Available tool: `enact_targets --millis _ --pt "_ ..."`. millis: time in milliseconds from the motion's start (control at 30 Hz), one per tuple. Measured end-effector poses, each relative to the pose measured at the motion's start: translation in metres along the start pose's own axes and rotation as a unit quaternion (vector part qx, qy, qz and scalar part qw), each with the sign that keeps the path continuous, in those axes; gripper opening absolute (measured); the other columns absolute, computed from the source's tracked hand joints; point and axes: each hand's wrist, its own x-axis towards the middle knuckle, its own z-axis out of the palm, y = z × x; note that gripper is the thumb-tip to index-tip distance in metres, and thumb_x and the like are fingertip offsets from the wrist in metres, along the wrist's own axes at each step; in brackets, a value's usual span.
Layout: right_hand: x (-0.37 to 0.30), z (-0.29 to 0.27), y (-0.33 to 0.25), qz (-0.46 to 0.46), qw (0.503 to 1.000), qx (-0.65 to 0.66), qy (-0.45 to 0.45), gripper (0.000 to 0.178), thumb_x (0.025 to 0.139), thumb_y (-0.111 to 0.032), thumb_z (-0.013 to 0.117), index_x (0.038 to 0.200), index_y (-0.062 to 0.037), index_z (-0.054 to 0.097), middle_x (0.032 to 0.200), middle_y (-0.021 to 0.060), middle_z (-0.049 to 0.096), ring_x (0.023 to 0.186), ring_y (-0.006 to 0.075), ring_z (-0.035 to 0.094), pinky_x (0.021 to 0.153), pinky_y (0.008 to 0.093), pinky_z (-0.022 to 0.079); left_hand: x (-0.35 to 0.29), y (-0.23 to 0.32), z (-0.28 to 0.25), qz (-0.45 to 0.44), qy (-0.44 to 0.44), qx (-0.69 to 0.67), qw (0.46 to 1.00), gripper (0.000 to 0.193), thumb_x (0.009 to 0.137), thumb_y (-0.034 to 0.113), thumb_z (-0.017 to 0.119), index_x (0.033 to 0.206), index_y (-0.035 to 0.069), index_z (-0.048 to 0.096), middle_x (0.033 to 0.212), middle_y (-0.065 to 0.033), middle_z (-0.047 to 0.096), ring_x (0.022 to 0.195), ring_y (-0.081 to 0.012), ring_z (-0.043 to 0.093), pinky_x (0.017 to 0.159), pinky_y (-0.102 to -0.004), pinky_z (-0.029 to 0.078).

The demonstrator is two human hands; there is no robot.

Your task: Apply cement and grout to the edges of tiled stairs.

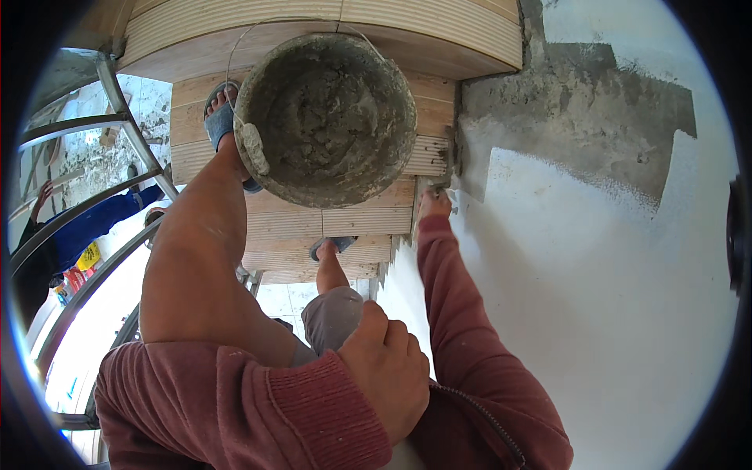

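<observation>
A round bucket (329, 176) of wet grey cement mortar (325, 110) stands on the tiled stairs, crusted with mortar, its wire handle tipped toward the far side. My right hand (435, 205) reaches down to the corner where the steps meet the wall. Its fingers are bent together there, and whatever they grip is too small and hidden to name. Closer to me, my left hand (388, 372) is curled closed in front of my jacket, above my knee. The underside of its fingers is hidden. Neither hand touches the bucket.
Wood-look stair tiles (286, 223) with ribbed edges run beneath my sandalled feet. On the right, a white wall (580, 313) carries a grey cement patch (580, 117). A metal railing (117, 117) borders the left; beyond it, lower down, is another person in blue clothing (102, 227).
</observation>
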Motion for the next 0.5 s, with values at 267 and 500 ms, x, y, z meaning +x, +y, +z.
enact_targets --millis 267,500 --pt "-0.079 0.019 -0.061 0.110 0.977 0.155 -0.091 0.020 0.078 -0.022 0.057 0.082 -0.0050 0.047 0.066 0.0073 0.052 0.045 0.0150 0.049 0.036 0.0276 0.037 -0.006 0.000 -0.011 -0.042 0.006 -0.008 0.999 0.025 0.073 0.015 0.050 0.086 -0.003 0.061 0.079 -0.0106 0.058 0.082 -0.0233 0.052 0.084 -0.0461 0.032" --pt "-0.168 -0.007 -0.158 -0.308 0.922 -0.108 -0.209 0.023 0.078 -0.017 0.056 0.096 -0.0024 0.053 0.065 0.0015 0.049 0.055 0.0076 0.046 0.049 0.0198 0.038 -0.019 0.005 -0.009 -0.055 0.135 0.017 0.989 0.016 0.064 0.016 0.051 0.065 0.001 0.056 0.063 -0.0052 0.051 0.067 -0.0178 0.049 0.072 -0.0355 0.035"
